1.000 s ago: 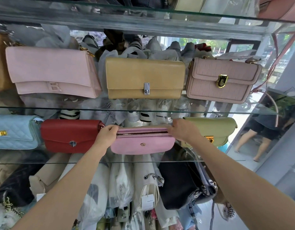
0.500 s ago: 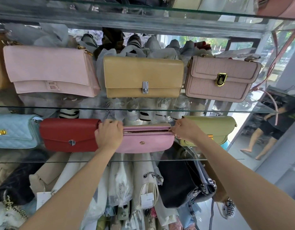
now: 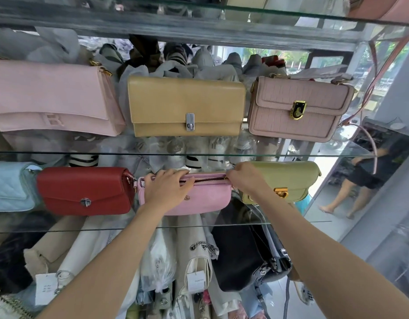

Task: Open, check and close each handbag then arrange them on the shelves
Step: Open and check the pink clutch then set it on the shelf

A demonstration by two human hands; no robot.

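A pink zip-top handbag (image 3: 205, 201) stands on the middle glass shelf (image 3: 291, 223), between a red flap bag (image 3: 84, 192) and an olive-green bag (image 3: 291, 180). My left hand (image 3: 166, 189) lies over the pink bag's front and top edge, fingers curled round the rim near the zip. At the right end of the zip my right hand (image 3: 247, 178) pinches what looks like the zip pull; the pull itself is hidden. A dark gap shows along the zip between my hands.
A light-blue quilted bag (image 3: 10, 187) sits at the far left of the same shelf. The shelf above holds a pale-pink bag (image 3: 54, 97), a tan bag (image 3: 185, 104) and a dusty-pink bag (image 3: 297, 107). Wrapped bags crowd below. A person (image 3: 360, 178) walks at right.
My left hand slid right from the pink bag's left end onto its front and top. My right hand stayed at the zip's right end. The bag shifted slightly right.
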